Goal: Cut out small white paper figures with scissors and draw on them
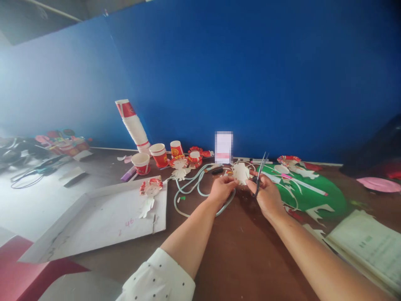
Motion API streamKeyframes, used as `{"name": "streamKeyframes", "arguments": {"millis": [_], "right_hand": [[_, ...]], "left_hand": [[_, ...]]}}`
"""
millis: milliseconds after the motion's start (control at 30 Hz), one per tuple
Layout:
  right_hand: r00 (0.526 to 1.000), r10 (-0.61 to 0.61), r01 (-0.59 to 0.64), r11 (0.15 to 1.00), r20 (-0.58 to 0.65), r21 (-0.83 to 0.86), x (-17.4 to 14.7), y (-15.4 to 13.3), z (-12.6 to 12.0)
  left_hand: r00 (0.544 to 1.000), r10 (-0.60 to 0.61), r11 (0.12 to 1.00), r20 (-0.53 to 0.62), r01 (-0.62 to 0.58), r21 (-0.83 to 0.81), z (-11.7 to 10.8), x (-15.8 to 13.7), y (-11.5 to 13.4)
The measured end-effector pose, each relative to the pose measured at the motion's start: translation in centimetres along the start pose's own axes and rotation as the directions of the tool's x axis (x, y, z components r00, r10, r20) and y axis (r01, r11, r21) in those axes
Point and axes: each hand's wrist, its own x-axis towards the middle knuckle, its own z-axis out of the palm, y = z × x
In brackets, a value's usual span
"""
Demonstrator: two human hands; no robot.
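Note:
Between my hands is a white paper cutout point(241, 173) with a jagged outline. My left hand point(223, 189) pinches its lower left edge. My right hand point(266, 193) has a pair of scissors point(261, 170) hooked on its fingers, blades pointing up and away. Its fingertips also touch the right side of the cutout. Behind the hands, a pale coiled cable point(188, 188) loops over the brown table point(241, 246). Cut paper-cup figures with red frilled rims lie around, one figure point(181, 166) left of my hands and another point(151, 189) on a white box lid.
A tall leaning stack of paper cups point(133, 125) stands by the blue partition point(250, 75), with shorter red cups point(158, 154) beside it. The white box lid point(103, 221) lies at left. Right of my hands are a green sheet point(328, 194), a pink-tipped marker point(308, 186) and an open book point(368, 246).

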Motion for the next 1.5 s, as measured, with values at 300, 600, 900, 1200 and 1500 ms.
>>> {"name": "streamKeyframes", "arguments": {"millis": [300, 600, 900, 1200, 1500], "right_hand": [[1.0, 0.01, -0.01, 1.0, 0.002, -0.022, -0.15, -0.24, -0.01], [1.0, 0.002, -0.002, 1.0, 0.03, 0.001, 0.08, 0.35, -0.04], [0.999, -0.013, 0.014, 1.0, 0.041, -0.018, 0.08, 0.43, -0.1], [1.0, 0.005, -0.005, 1.0, -0.03, -0.002, 0.09, 0.14, 0.08], [0.999, 0.038, -0.038, 0.999, -0.003, 0.03, -0.07, 0.25, 0.12]], "left_hand": [[0.999, -0.024, 0.999, -0.024, 0.023, -0.03, 0.18, -0.44, 0.65], [0.999, -0.011, 1.0, -0.033, 0.01, -0.027, 0.11, -0.25, 0.48], [0.996, -0.092, 0.988, 0.014, 0.093, -0.127, 0.13, -0.1, 0.36], [0.994, -0.094, 0.98, 0.047, 0.101, -0.174, 0.09, 0.25, 0.02], [0.996, -0.079, 0.983, 0.031, 0.083, -0.163, 0.05, 0.1, 0.06]]}}
